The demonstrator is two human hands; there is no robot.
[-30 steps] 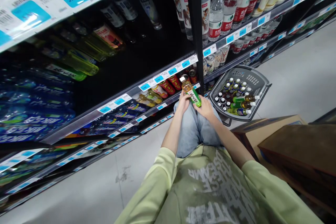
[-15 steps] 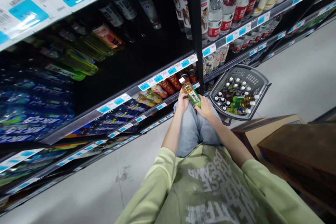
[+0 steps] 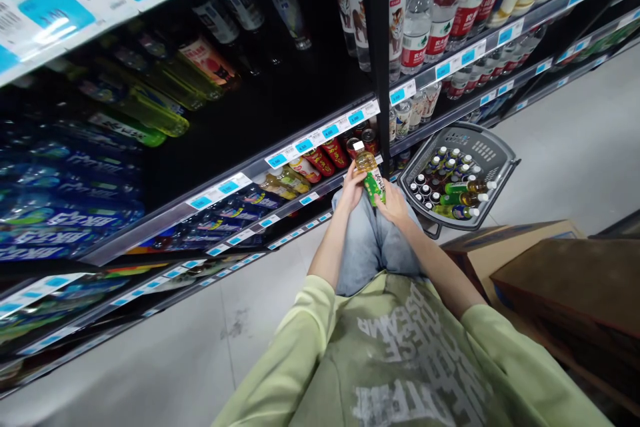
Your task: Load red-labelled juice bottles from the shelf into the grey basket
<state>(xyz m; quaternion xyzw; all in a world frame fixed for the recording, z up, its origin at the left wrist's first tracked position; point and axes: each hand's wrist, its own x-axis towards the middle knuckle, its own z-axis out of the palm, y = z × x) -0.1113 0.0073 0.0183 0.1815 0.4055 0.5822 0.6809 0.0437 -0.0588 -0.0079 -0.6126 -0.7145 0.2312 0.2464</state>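
Observation:
Above my knees I hold a drink bottle (image 3: 373,183) with a white cap, amber liquid and a green label with dark characters on a white patch. My left hand (image 3: 353,188) grips its left side below the neck. At its lower right, my right hand (image 3: 394,204) has its fingers closed about the base. The cap end points away from me, toward the shelf. To the right of my hands sits a grey shopping basket (image 3: 493,140) with several bottles in it; some stand with white caps up, others lie on their sides with green labels.
Shelves with a price-tag rail (image 3: 325,133) run along the left and front. They hold blue-wrapped bottle packs (image 3: 65,233), red cans (image 3: 320,160) and red-capped water bottles (image 3: 417,27). A black upright (image 3: 379,33) divides them. Cardboard boxes (image 3: 575,280) stand at my right.
The bottle has turned in my hands to a more upright angle, its cap shifting right and slightly up. Both hands have moved slightly right with it. The basket stays where it was.

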